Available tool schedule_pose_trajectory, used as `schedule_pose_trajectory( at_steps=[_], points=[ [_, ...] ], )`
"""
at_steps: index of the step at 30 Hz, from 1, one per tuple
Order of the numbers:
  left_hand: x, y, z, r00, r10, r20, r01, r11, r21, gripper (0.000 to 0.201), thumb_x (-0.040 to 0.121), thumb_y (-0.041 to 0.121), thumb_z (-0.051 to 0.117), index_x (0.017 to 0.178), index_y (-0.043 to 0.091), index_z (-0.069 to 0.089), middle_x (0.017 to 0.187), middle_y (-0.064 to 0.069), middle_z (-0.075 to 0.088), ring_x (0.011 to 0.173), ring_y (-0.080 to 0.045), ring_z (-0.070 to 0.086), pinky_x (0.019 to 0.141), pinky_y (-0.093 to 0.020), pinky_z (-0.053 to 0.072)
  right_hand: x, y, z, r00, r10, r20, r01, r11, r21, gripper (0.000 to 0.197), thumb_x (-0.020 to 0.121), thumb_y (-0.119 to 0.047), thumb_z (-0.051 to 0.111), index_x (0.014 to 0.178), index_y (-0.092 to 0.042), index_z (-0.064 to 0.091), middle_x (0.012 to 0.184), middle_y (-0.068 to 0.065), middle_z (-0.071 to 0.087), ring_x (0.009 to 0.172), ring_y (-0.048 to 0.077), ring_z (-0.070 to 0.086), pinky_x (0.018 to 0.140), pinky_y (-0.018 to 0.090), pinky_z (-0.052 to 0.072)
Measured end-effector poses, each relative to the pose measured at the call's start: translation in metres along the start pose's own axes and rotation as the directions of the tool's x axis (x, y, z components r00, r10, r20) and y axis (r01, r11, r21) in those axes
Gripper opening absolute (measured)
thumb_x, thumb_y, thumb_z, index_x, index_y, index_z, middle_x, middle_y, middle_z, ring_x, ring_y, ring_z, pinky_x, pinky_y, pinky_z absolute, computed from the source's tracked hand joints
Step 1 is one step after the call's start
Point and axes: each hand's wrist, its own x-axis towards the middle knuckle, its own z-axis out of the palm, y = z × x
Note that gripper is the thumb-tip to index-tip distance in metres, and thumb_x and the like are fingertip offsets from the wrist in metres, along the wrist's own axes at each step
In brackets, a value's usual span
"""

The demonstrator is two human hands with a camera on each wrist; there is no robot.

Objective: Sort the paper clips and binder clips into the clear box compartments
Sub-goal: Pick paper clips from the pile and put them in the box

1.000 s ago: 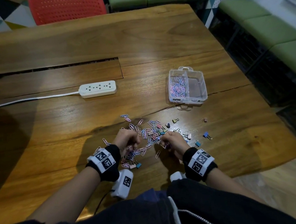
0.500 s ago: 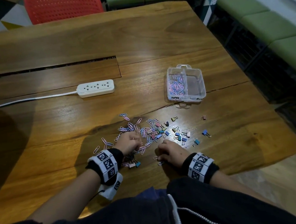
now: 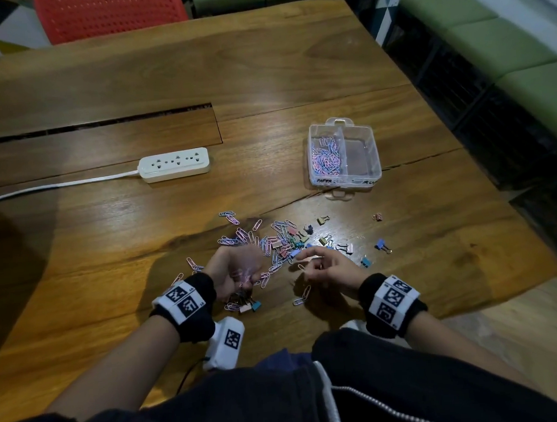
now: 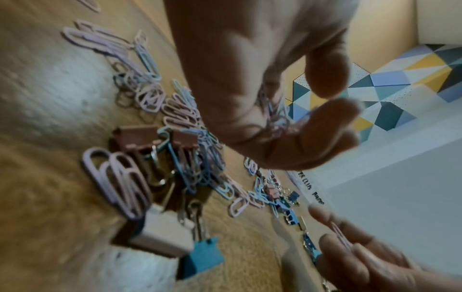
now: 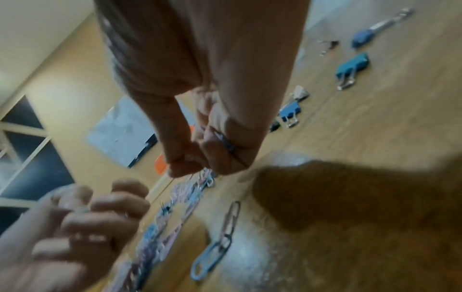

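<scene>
A loose pile of pink and blue paper clips and small binder clips (image 3: pixel 281 243) lies on the wooden table (image 3: pixel 107 239) in front of me. My left hand (image 3: pixel 245 272) is turned palm up over the pile's near edge, its fingers cupped round a bunch of paper clips (image 4: pixel 275 122). Close to its right, my right hand (image 3: pixel 310 261) pinches a single pink paper clip (image 4: pixel 340 235) between thumb and fingers. The clear box (image 3: pixel 373 145) stands farther back on the right. Its left compartment holds paper clips (image 3: pixel 324 156); the right one looks empty.
A white power strip (image 3: pixel 175 164) with its cable lies at the back left. A blue binder clip (image 3: pixel 381 245) lies apart on the right, and others (image 3: pixel 247 307) lie by my left wrist. A white tagged device (image 3: pixel 227 346) hangs below my left wrist by the near edge.
Both hands were palm down on the pile. Now they are raised; the left has turned palm up with clips in it, and the right holds one clip beside it.
</scene>
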Motion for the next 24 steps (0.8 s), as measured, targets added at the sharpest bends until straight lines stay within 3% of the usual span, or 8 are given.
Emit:
schedule_pose_trajectory(
  at_steps=[2, 4, 5, 7, 10, 15, 20, 24],
  points=[
    [0.000, 0.000, 0.001, 0.999, -0.036, -0.025, 0.037, 0.999, 0.032, 0.013, 0.055, 0.009, 0.052, 0.065, 0.011, 0.042, 0.052, 0.001, 0.042, 0.038, -0.009, 0.040, 0.034, -0.011, 0.030, -0.003, -0.002, -0.003, 0.999, 0.052, 0.017, -0.053, 0.995, 0.089, 0.029, 0.088, 0.010, 0.038, 0.089, -0.012, 0.057, 0.072, 0.001, 0.052, 0.064, 0.011, 0.047, 0.055, 0.018, 0.039],
    [0.005, -0.003, 0.003, 0.987, 0.006, -0.162, 0.046, 0.948, 0.316, 0.025, 0.080, 0.018, 0.058, 0.061, 0.016, 0.041, 0.056, 0.004, 0.039, 0.042, -0.007, 0.035, 0.038, -0.015, 0.030, -0.005, -0.002, -0.003, 0.996, 0.088, 0.013, -0.088, 0.972, 0.217, 0.030, 0.088, 0.009, 0.030, 0.081, -0.007, 0.055, 0.069, 0.004, 0.049, 0.058, 0.011, 0.044, 0.049, 0.016, 0.038],
    [0.008, -0.006, 0.004, 0.972, 0.082, -0.220, 0.053, 0.836, 0.546, 0.029, 0.084, 0.023, 0.061, 0.062, 0.017, 0.042, 0.059, 0.005, 0.042, 0.048, -0.008, 0.037, 0.044, -0.018, 0.034, -0.006, -0.001, -0.003, 0.995, 0.101, 0.006, -0.099, 0.959, 0.267, 0.028, 0.087, 0.006, 0.029, 0.076, -0.006, 0.052, 0.069, 0.005, 0.047, 0.057, 0.011, 0.043, 0.048, 0.017, 0.037],
    [0.010, -0.010, 0.006, 0.939, 0.261, -0.222, 0.086, 0.447, 0.890, 0.027, 0.079, 0.033, 0.067, 0.069, 0.019, 0.046, 0.069, 0.005, 0.050, 0.064, -0.012, 0.047, 0.061, -0.026, 0.042, -0.006, 0.001, -0.001, 0.993, 0.109, -0.033, -0.099, 0.968, 0.231, 0.027, 0.090, -0.002, 0.032, 0.068, -0.009, 0.048, 0.067, 0.003, 0.044, 0.057, 0.011, 0.039, 0.052, 0.020, 0.033],
    [0.010, -0.013, 0.010, 0.934, 0.320, -0.157, 0.160, 0.015, 0.987, 0.032, 0.077, 0.044, 0.066, 0.091, 0.017, 0.054, 0.094, 0.001, 0.058, 0.091, -0.019, 0.056, 0.076, -0.031, 0.045, -0.007, 0.008, 0.003, 0.998, 0.027, -0.063, -0.037, 0.987, -0.158, 0.020, 0.086, -0.013, 0.056, 0.068, -0.015, 0.048, 0.070, 0.000, 0.051, 0.065, 0.013, 0.049, 0.059, 0.019, 0.040],
    [0.014, -0.014, 0.015, 0.957, 0.267, -0.112, 0.148, -0.119, 0.982, 0.027, 0.090, 0.036, 0.052, 0.099, 0.011, 0.057, 0.105, -0.007, 0.063, 0.099, -0.023, 0.059, 0.082, -0.033, 0.048, -0.010, 0.019, 0.012, 0.986, -0.164, -0.004, 0.102, 0.633, -0.767, 0.029, 0.074, -0.022, 0.071, 0.098, -0.011, 0.060, 0.104, 0.000, 0.057, 0.096, 0.014, 0.051, 0.091, 0.028, 0.044],
    [0.015, -0.014, 0.020, 0.972, 0.226, -0.059, 0.116, -0.249, 0.961, 0.029, 0.094, 0.031, 0.041, 0.102, 0.007, 0.056, 0.102, -0.009, 0.061, 0.095, -0.023, 0.059, 0.082, -0.032, 0.051, -0.009, 0.022, 0.016, 0.971, -0.228, 0.079, 0.165, 0.387, -0.907, 0.026, 0.088, -0.026, 0.054, 0.109, -0.010, 0.054, 0.112, 0.005, 0.050, 0.105, 0.018, 0.045, 0.091, 0.025, 0.035],
    [0.016, -0.009, 0.021, 0.974, 0.202, -0.098, 0.133, -0.166, 0.977, 0.024, 0.094, 0.030, 0.041, 0.093, 0.009, 0.052, 0.084, -0.003, 0.049, 0.080, -0.019, 0.049, 0.073, -0.029, 0.046, -0.009, 0.028, 0.017, 0.955, -0.257, 0.148, 0.204, 0.206, -0.957, 0.027, 0.093, -0.025, 0.045, 0.111, -0.007, 0.052, 0.114, 0.007, 0.051, 0.106, 0.020, 0.046, 0.096, 0.027, 0.037]
  ],
)
